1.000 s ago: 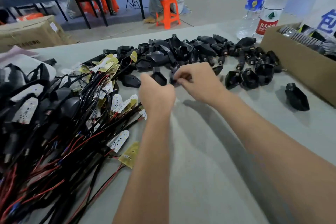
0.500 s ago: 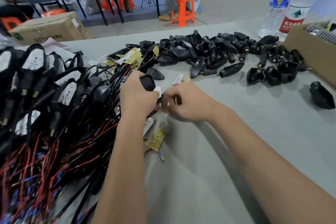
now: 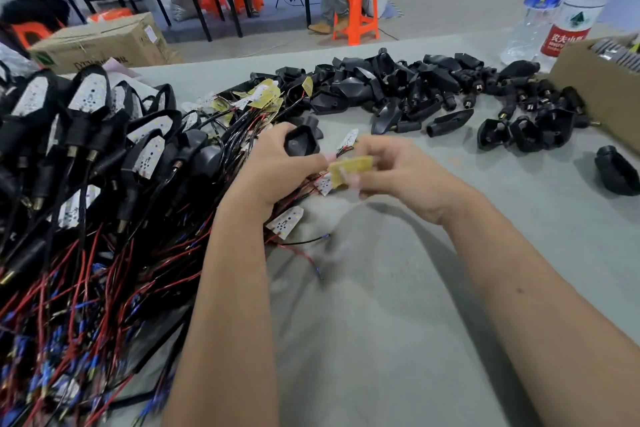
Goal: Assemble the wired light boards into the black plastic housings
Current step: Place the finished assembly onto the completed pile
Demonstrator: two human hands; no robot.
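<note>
My left hand grips a black plastic housing, its hollow side facing up. My right hand pinches a small light board, yellow side showing, just right of the housing. Its thin red and black wires trail down onto the table. A heap of loose wired boards lies behind my left hand. Empty black housings are piled across the back of the table. Finished housings with white boards and red and black leads fill the left side.
A cardboard box stands at the right edge, two water bottles behind it. One housing lies alone at the far right. Grey table surface stretches toward me. A person sits on an orange stool beyond the table.
My right hand has lifted a yellow light board off the table, its wires now dangling. My left hand keeps the black housing, raised slightly and turned open side up.
</note>
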